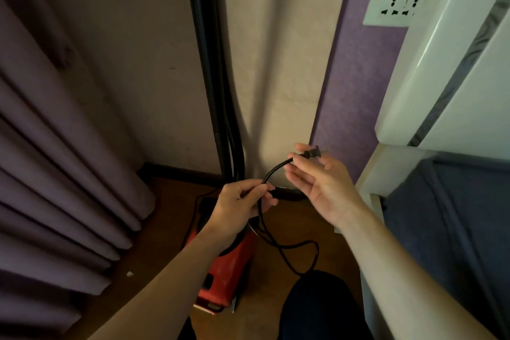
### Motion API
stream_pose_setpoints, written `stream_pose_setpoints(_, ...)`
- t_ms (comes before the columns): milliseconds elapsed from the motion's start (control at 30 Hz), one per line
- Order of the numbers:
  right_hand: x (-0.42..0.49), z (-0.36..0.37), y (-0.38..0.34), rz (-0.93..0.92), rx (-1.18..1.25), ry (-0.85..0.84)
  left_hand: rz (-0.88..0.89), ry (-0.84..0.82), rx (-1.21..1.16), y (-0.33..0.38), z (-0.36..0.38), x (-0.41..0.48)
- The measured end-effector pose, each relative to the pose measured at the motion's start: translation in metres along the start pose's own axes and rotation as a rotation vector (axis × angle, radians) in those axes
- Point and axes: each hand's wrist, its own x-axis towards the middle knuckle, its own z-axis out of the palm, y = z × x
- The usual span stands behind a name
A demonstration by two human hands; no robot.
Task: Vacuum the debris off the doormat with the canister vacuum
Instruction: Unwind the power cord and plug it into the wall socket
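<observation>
In the head view, the red vacuum (225, 270) stands on the wooden floor, near the person and low in the middle, with its black hose (212, 69) rising along the cream wall behind. The doormat is not visible here.

The left hand (242, 205) is closed around the black cord (278, 246), which loops down loosely to the floor just right of the vacuum. The right hand (317, 179) pinches the plug (310, 153) between thumb and fingertips, while its other fingers are spread open. The prongs seem to point right, toward the purple wall.

The wall socket (393, 3) is far up on the right, well apart from the plug, beside a white cabinet (441, 63).

The step in hand seems to be plugging in. To do it well, the left hand should let the cord slide so that the loop does not pull tight, and the right hand should turn the prongs to match the slots before pushing straight in.
</observation>
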Motion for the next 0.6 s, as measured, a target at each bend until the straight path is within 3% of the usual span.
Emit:
stream_pose_setpoints(167, 0.001, 0.012, 0.008, -0.170, 0.025, 0.161, -0.053, -0.085, -0.002, 0.007, 0.025, 0.012)
stream_pose_setpoints(300, 0.005, 0.015, -0.017, -0.317, -0.088, 0.243, -0.036, -0.295, 0.132, 0.023, 0.031, 0.031)
stream_pose_setpoints(433, 0.023, -0.002, -0.042, -0.465, -0.526, 0.331, 0.154, -0.346, 0.479, 0.050, 0.022, 0.071)
stream_pose_setpoints(600, 0.047, -0.028, -0.063, -0.647, -0.990, 0.418, 0.588, -0.168, 0.895, 0.081, 0.013, 0.124)
